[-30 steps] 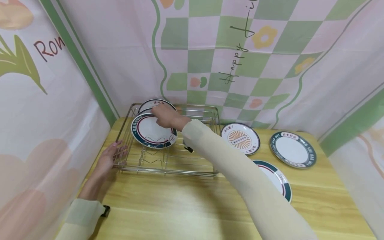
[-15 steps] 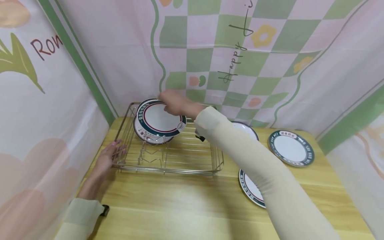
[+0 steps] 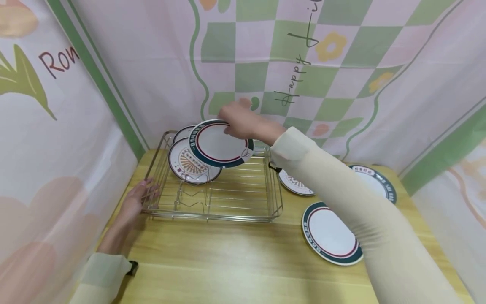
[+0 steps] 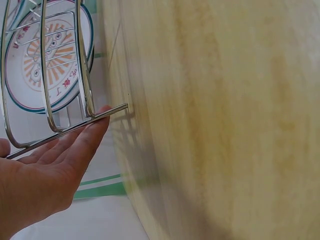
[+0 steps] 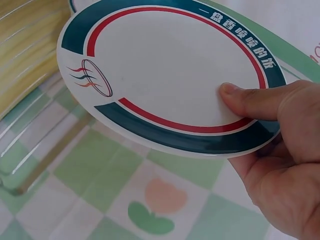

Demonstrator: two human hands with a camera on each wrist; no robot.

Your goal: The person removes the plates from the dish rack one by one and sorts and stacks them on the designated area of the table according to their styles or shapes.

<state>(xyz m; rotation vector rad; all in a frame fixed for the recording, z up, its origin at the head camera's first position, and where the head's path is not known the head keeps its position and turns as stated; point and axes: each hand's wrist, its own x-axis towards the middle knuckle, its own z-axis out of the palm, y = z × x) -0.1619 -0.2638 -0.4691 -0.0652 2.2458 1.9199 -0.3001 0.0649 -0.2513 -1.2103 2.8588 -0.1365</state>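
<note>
Plate lifted clear above the dish rack

Left hand (image 3: 133,202) lies flat-fingered against the rack (image 3: 212,213) at the surface's left edge; better it steady the wire while the right hand (image 3: 243,120), pinching the teal-rimmed plate (image 3: 221,143) over the rack's back, holds that rim firmly and clears the upright sunburst plate (image 3: 188,164).

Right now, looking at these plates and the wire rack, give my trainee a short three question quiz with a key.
1. True or false: the right hand holds the teal-rimmed plate above the wire rack.
2. What does the left hand touch? A) a plate on the table B) the rack's near left corner C) the backdrop
3. Fill in: the plate with the orange sunburst stands on edge in the ____.

Key: 1 true, its thumb on the face in the right wrist view. 2 B, straight fingers against the wire. 3 rack.
</note>
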